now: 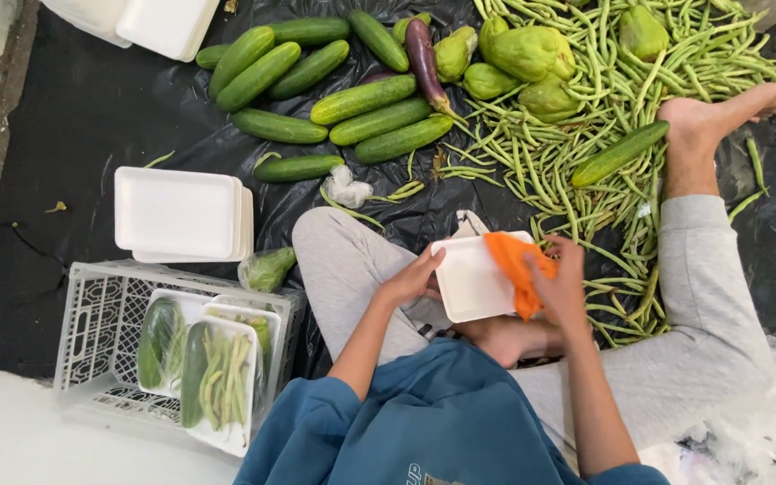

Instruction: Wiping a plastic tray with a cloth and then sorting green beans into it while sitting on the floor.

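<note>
Left hand [413, 280]: fingers closed on the tray [471, 280] edge.
Right hand [560, 286]: pinching an orange cloth [514, 262], seemingly pressed on the tray.
Nearby: beans [577, 153], cucumbers [361, 99].

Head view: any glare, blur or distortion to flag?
Head view: soft, even light with faint shadows; mild sheen on the black plastic sheet; white foam trays near blown out, little surface detail; right hand and orange cloth slightly soft; left hand on the held tray sharper; wide-angle stretch at the edges.
</note>
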